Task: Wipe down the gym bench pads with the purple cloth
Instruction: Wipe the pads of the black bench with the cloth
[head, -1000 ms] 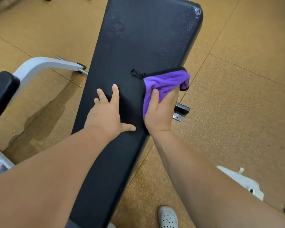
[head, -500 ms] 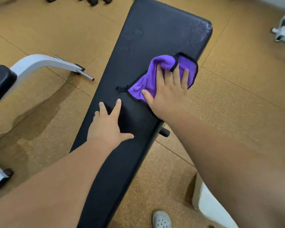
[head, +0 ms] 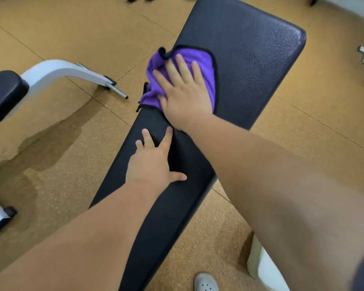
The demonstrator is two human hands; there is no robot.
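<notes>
A long black bench pad (head: 250, 59) runs from the bottom centre up to the upper right. The purple cloth (head: 204, 64), edged in black, lies bunched on the pad's left side, partly hanging over that edge. My right hand (head: 185, 95) presses flat on the cloth with fingers spread. My left hand (head: 153, 164) rests flat on the pad nearer to me, fingers apart, holding nothing. The two hands sit close together, my right forearm crossing above the left hand's fingertips.
A white machine arm (head: 65, 72) with a black pad (head: 2, 97) and a metal pin stands to the left. A damp stain (head: 51, 139) darkens the cork floor. A white shoe (head: 205, 283) shows at the bottom, white equipment (head: 263, 267) beside it.
My right hand has slid the cloth from the pad's right edge across to its left edge and further up. My left hand has stayed planted on the pad.
</notes>
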